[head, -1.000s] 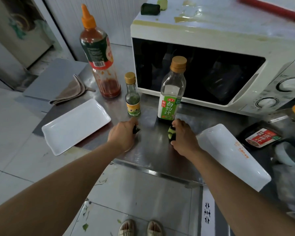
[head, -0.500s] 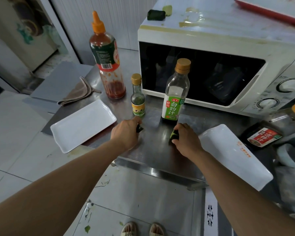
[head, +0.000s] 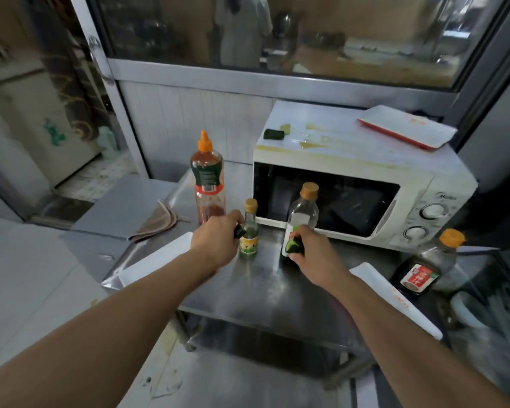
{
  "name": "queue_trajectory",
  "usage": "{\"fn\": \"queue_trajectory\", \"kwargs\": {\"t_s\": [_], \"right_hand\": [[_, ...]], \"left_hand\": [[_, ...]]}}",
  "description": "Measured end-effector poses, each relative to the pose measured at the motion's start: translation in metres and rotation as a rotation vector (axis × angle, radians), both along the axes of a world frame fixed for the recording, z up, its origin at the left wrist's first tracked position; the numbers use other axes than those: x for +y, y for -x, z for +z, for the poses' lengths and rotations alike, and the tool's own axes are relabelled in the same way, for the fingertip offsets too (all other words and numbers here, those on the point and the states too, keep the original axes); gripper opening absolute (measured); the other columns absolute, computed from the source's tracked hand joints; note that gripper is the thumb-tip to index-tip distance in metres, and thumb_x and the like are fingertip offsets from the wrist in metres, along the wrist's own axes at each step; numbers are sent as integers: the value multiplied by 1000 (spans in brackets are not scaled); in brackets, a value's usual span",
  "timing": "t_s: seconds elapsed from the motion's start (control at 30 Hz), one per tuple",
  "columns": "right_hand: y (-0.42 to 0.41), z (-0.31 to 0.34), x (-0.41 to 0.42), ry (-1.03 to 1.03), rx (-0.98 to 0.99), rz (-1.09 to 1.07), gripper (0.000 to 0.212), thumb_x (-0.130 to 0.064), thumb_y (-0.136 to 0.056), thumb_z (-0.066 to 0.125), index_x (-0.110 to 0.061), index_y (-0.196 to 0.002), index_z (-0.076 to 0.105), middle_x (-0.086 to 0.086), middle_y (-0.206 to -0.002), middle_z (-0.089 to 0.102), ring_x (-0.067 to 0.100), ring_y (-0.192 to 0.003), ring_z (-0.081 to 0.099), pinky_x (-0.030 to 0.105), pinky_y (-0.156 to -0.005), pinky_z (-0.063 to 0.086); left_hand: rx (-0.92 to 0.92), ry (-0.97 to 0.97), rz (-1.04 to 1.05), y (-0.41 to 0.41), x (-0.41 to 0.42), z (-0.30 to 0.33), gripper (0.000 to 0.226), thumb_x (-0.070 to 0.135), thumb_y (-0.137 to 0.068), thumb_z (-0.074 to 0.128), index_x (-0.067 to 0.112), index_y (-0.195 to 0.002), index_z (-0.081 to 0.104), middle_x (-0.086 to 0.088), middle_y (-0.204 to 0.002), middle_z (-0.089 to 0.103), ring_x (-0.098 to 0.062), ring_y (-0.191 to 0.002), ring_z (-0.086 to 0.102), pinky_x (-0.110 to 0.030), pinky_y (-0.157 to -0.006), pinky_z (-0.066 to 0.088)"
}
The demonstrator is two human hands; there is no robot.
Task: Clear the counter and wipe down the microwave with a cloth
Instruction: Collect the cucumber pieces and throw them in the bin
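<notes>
Stainless-steel counter [head: 256, 295] is carrying the white microwave oven [head: 365, 172] at its back right, below a wide glass window [head: 277, 33] that was out of view half a second ago; our view is now tilting upward. We are holding both hands lifted off the steel, where earlier they were resting low on it. Our left hand [head: 215, 242] is pinching a small dark green piece [head: 239, 231] with curled fingers, just beside the small glass bottle with a tan cap [head: 248, 231]. Our right hand [head: 312, 254] is gripping a green cucumber-like chunk [head: 293, 245] with curled fingers, in front of the clear bottle with a green label [head: 302, 214]. The tall red sauce bottle with an orange nozzle [head: 207, 178] is standing upright to the left. The brown folded cloth [head: 156, 222] is lying at the counter's left edge, untouched. A dark green piece [head: 273, 134] and a yellowish spill [head: 312, 144] are sitting on the microwave's top, with a red-rimmed white tray [head: 407, 131] near its back right. White rectangular plates [head: 153, 260] are lying at either side of our arms.
</notes>
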State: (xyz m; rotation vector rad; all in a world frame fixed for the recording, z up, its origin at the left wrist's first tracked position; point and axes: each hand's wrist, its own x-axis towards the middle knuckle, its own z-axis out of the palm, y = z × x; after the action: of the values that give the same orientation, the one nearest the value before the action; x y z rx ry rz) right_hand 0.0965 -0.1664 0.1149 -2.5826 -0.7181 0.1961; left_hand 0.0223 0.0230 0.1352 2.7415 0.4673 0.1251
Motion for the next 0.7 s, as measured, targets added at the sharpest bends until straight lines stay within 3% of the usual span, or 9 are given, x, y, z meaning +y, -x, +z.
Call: {"fn": "queue_trajectory", "kwargs": {"t_s": [0.13, 0.5, 0.7], "right_hand": [[1, 40, 8, -35, -75, -15, 31, -17, -86, 63, -15, -114, 48, 10, -113, 60, 29, -103, 58, 39, -85, 48], [-24, 108, 25, -104, -204, -68, 37, -16, -86, 65, -13, -119, 48, 8, -117, 59, 26, -107, 55, 37, -87, 47], [-63, 125, 31, -107, -228, -57, 40, -16, -88, 63, -14, -125, 47, 8, -123, 56, 26, -112, 54, 39, -92, 47]], "left_hand": [[-45, 12, -18, 1, 11, 29, 42, 14, -85, 57, 24, -125, 48, -7, -116, 63, -29, -106, 59, -44, -87, 52], [-179, -2, -51, -22, 27, 77, 40, 15, -85, 59, 23, -123, 51, -4, -114, 64, -26, -105, 59, -41, -86, 52], [-209, -48, -30, -61, 34, 89, 39, 17, -86, 58, 26, -123, 49, -3, -108, 65, -26, -99, 59, -34, -65, 50]]}}
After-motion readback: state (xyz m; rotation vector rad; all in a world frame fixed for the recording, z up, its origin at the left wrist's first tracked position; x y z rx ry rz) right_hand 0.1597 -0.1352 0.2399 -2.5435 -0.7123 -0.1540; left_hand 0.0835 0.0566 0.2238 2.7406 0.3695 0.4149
